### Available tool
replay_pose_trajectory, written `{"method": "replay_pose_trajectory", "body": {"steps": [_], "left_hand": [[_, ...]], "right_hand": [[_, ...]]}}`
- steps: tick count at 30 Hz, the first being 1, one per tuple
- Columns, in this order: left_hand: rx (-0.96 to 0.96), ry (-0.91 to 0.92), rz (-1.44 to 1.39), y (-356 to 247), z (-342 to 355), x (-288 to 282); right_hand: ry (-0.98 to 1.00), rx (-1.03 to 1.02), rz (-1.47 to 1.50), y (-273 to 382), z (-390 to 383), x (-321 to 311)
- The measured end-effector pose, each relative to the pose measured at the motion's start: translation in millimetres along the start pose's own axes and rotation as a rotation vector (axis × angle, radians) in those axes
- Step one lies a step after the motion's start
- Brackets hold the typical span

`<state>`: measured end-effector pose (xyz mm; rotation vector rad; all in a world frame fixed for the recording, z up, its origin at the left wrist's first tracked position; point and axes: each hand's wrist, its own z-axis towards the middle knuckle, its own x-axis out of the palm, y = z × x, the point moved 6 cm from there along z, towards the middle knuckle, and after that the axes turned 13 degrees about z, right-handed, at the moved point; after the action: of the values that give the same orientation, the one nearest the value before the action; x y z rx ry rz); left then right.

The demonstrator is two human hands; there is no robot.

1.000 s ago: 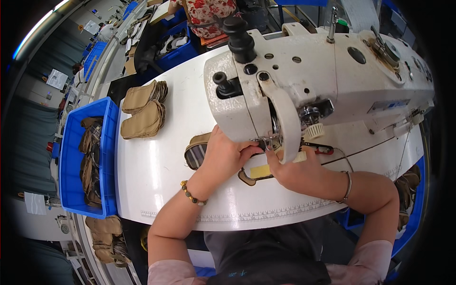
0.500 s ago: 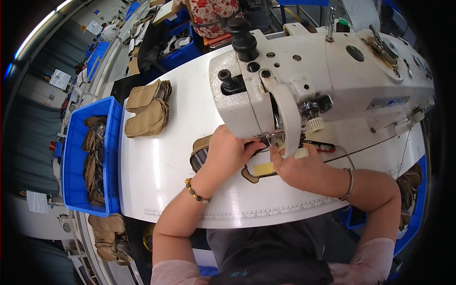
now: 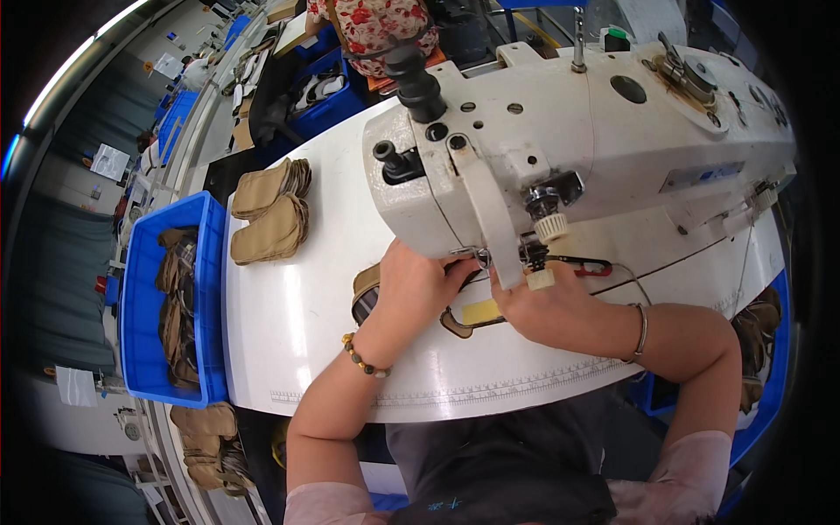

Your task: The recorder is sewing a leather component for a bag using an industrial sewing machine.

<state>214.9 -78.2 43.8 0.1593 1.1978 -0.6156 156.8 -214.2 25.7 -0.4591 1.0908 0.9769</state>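
Note:
My left hand [image 3: 415, 282] is closed, its thumb and forefinger pinched together just left of the presser foot [image 3: 483, 257] of a white sewing machine [image 3: 560, 131]. Under that hand lies a tan and dark-striped fabric piece [image 3: 366, 294] with a dark edge. My right hand [image 3: 547, 304] is on the other side of the foot, fingers curled, its fingertips partly hidden behind the machine head. A dark-edged tan fabric end [image 3: 455, 325] shows between my hands; whether it belongs to the same piece is hidden. Beside it is a yellow patch [image 3: 480, 312] on the table.
Red-handled thread snips [image 3: 593, 267] lie behind my right hand. Two stacks of tan fabric pieces [image 3: 269, 229] stand at the left of the white table [image 3: 289, 350]. A blue bin [image 3: 210, 341] of fabric pieces adjoins the left edge. Another person [image 3: 372, 35] is at the far side.
The whole view has shifted slightly, the machine now appearing further left. Both hands stay at the presser foot, with little visible change in their grip.

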Motion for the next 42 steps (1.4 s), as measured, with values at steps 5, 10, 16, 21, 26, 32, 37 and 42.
{"method": "replay_pose_trajectory", "body": {"steps": [5, 10, 16, 21, 26, 32, 37, 42], "left_hand": [[0.038, 0.071, 0.117, -6, 0, -5], [0.052, 0.194, 0.189, -7, -5, -9], [0.082, 0.041, 0.181, -5, -4, -6], [0.075, -0.013, 0.098, -7, -5, -4], [-0.047, 0.056, -0.151, 25, -10, 15], [-0.066, 0.108, -0.122, 26, -8, 16], [-0.009, 0.109, -0.060, 17, -6, 11], [0.008, 0.079, -0.047, 13, -5, 8]], "right_hand": [[-0.012, -0.009, 0.050, 0, -2, 1], [-0.098, 0.034, 0.037, 1, -1, -1], [-0.072, 0.025, 0.089, 3, -1, 1], [-0.093, -0.002, 0.126, 5, -2, 4], [-0.065, 0.000, 0.139, 8, 1, -1], [-0.048, 0.009, 0.191, 8, 0, 1], [-0.100, 0.005, 0.045, 3, -2, -4], [-0.087, 0.052, 0.016, 1, -2, 7]]}}
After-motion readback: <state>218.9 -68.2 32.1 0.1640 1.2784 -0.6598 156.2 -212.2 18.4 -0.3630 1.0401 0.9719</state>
